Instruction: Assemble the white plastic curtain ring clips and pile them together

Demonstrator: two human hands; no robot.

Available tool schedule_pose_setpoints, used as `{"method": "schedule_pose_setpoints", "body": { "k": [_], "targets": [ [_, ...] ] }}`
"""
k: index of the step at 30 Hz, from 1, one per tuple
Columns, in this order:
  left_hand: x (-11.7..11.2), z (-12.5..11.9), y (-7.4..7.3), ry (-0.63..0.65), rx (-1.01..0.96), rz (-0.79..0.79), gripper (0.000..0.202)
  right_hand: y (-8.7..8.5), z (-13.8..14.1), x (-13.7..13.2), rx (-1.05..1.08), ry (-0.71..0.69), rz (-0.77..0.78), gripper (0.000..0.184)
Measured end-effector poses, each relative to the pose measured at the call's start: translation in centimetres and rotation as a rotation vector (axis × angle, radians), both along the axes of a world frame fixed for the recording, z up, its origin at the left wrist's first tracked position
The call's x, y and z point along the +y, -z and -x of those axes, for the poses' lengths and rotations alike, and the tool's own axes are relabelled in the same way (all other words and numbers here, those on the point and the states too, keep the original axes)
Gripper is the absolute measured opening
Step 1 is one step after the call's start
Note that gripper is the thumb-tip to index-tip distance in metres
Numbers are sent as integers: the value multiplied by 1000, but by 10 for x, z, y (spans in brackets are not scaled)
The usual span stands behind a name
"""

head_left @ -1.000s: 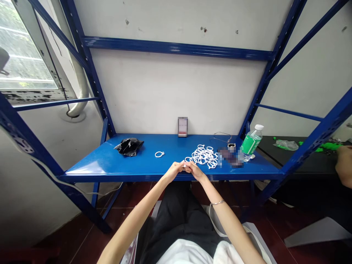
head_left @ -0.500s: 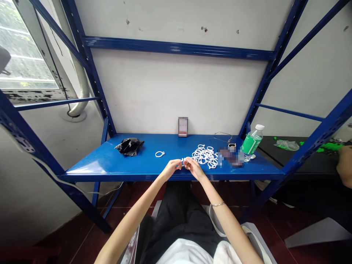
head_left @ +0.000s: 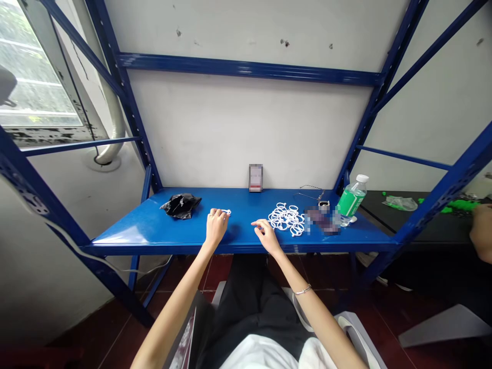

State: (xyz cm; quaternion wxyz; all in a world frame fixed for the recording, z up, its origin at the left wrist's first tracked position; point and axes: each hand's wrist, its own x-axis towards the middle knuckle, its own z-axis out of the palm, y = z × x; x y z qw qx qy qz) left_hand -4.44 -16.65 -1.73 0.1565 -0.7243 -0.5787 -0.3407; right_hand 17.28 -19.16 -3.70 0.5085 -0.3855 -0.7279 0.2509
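Observation:
My left hand [head_left: 217,225] is lowered over the left part of the blue table, its fingers closed and pointing down. A white plastic ring [head_left: 228,211] shows only as a small piece beside the fingertips; the rest is hidden behind the hand. My right hand [head_left: 266,236] hovers near the table's front edge, index finger stretched out and thumb apart, holding nothing. Just beyond it lies a pile of white rings [head_left: 284,217], each with a small knob or eyelet.
A crumpled black plastic bag [head_left: 181,206] lies at left on the blue table [head_left: 146,225]. A phone-like object [head_left: 255,178] leans against the wall. At right stand a green-labelled bottle [head_left: 351,201] and a blurred dark item [head_left: 325,220]. Another person's hand [head_left: 481,233] is at far right.
My hands have come apart. The left has moved left from the front edge, over the spot where a lone ring lay. My right hand has stayed close to its place, fingers loosened.

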Motion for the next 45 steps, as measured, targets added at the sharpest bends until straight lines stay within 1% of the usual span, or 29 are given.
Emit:
{"method": "schedule_pose_setpoints", "body": {
  "k": [3,6,8,13,15,19,22,26,29,31,32,34,37,39,41,43,45],
  "targets": [
    [2,8,7,-89,85,49,33,5,7,-3,-132,159,-132,23],
    [4,10,12,-106,135,114,32,9,16,-7,-294,329,-241,24],
    [5,10,14,-106,156,137,30,11,21,-9,-368,396,-263,25],
    [5,9,15,-95,152,145,28,16,21,-6,-455,479,-205,25],
    [5,9,14,-89,141,134,26,19,20,-3,-453,486,-187,26],
    [3,7,12,-56,118,101,24,25,19,1,-438,483,-207,32],
    [3,1,12,-3,99,98,21,23,17,1,-435,429,-203,36],
    [-1,-18,13,127,76,94,19,15,14,-5,-409,271,-209,39],
    [-9,-39,14,312,40,94,23,10,11,-8,-375,157,-242,37],
    [-15,-52,16,444,15,121,27,8,8,-8,-320,114,-243,33],
    [-17,-58,17,488,-1,140,28,8,7,-7,-275,103,-230,29],
    [-19,-64,21,530,-44,173,26,9,3,-4,-154,79,-165,22],
    [-19,-66,23,564,-112,208,20,10,-2,2,57,-5,-1,11],
    [-18,-65,21,616,-154,238,22,10,-5,5,174,-58,95,14],
    [-19,-64,17,683,-217,276,30,9,-7,6,247,-91,152,20],
    [-21,-65,13,735,-316,332,38,7,-8,5,272,-117,183,21],
    [-23,-66,9,746,-443,403,44,4,-8,3,262,-134,191,22]
  ]
}}
